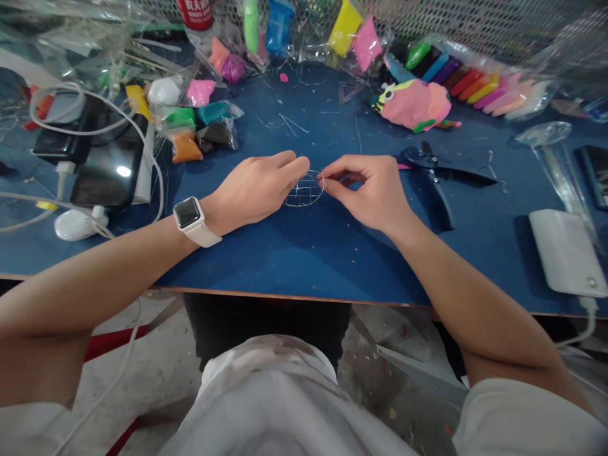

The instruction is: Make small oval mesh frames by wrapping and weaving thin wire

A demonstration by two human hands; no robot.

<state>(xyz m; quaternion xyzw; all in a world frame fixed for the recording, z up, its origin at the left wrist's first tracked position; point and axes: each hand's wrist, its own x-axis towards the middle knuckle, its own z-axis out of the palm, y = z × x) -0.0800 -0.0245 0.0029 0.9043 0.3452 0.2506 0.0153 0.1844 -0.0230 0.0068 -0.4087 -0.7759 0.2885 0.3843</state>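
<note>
A small round wire grid [304,195], with thin crossing wires inside a hoop, is held just over the blue table [313,259]. My left hand [266,183] grips its left side, fingers curled and partly covering it. On the right rim, the thumb and index finger of my right hand [368,187] are pinched together. Whether a loose wire end is between those fingertips is too small to tell. Black-handled pliers [434,177] lie open to the right of my right hand. Behind the grid lie a few thin cut wires [289,123].
A pink clay fish [413,104] sits behind my right hand, near a pack of coloured clay sticks [470,82]. Clay packets [185,145], a phone [111,168] and looping white cables [159,171] crowd the left. A white power bank [567,250] lies at right.
</note>
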